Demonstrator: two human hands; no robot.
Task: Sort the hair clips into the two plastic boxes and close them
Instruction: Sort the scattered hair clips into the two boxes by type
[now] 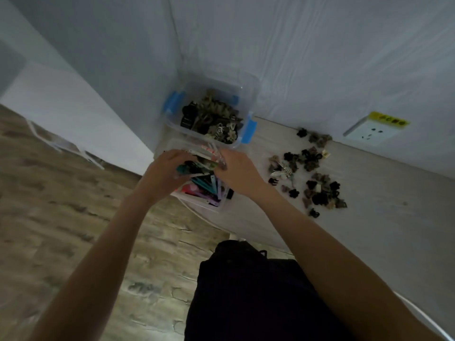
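Two clear plastic boxes stand at the table's left end. The far box (248,99) has blue latches and holds dark and olive claw clips. The near box (209,205) holds flat coloured clips, pink, teal and purple. Above the near box, my left hand (165,168) and my right hand (236,168) together hold a bundle of flat coloured clips (199,166). Fingers of both hands curl round the bundle. A scatter of small dark claw clips (312,178) lies on the table to the right of my right hand.
The white table (369,217) runs along a wall covered in white sheeting. A wall socket with a yellow label (374,130) sits at the right. Wood-pattern floor (61,217) lies to the left. My dark-clothed lap (246,291) is at the table's near edge.
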